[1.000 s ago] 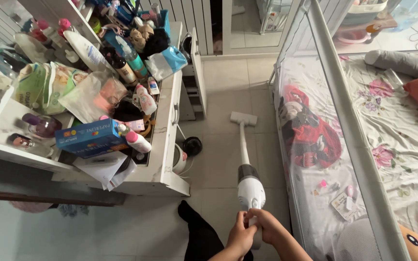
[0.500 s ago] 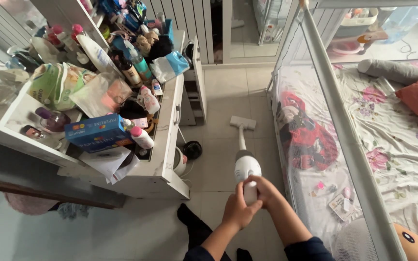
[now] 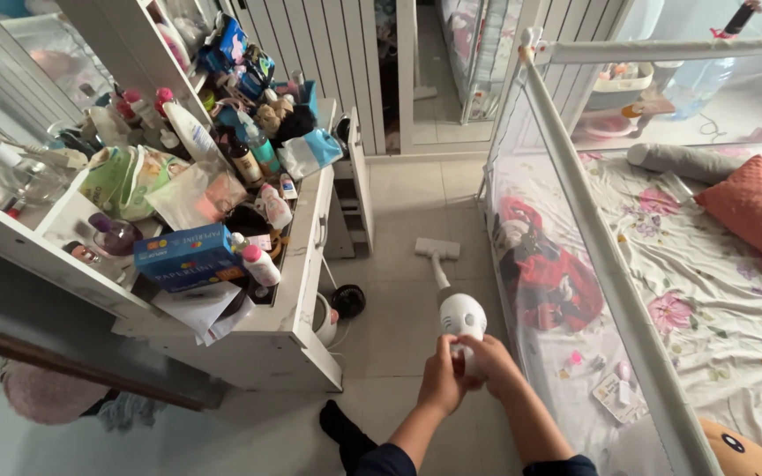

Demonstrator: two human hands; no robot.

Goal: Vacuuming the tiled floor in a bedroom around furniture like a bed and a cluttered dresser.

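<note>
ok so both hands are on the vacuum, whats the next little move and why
Probably push the stick vacuum forward along the tiled floor. The left hand and right hand both grip its handle, and its floor head sits flat in the aisle between the cluttered dresser and the bed rail.

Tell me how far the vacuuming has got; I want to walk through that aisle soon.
Done: cannot tell; the floor tiles show no obvious dirt. In hand: left hand and right hand both grip the white stick vacuum, its floor head on the tiles between the cluttered dresser and the mesh bed rail. Left: likely around the small black fan.
</note>
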